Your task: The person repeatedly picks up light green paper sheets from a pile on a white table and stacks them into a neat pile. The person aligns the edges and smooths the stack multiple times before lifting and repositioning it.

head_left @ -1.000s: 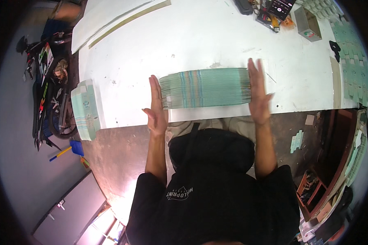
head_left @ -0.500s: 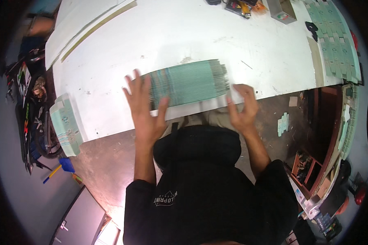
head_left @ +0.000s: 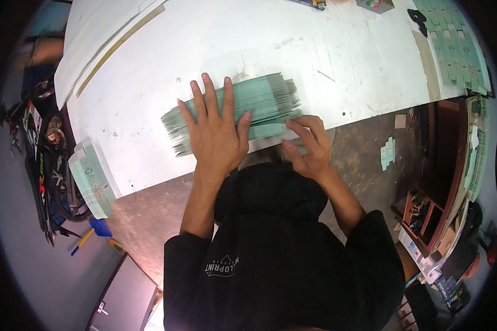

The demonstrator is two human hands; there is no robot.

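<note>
A fanned row of flat pale-green folded cartons lies on the white table, close to its front edge. My left hand rests on the row's left part, fingers spread and thumb stretched out over the cartons. At the row's near right corner is my right hand. Its bent fingertips touch the end of the nearest carton, which stands a little apart from the others. The right thumb is blurred and separate from the fingers.
Green cartons lie in overlapping rows at the table's right end. Another green carton piece hangs by the left corner. A black object and a grey box are at the back. A green cutout lies on the floor.
My left hand has moved right, from the row's left end onto the cartons. My right hand has come in left to the near corner. The cartons have fanned out and slanted.
</note>
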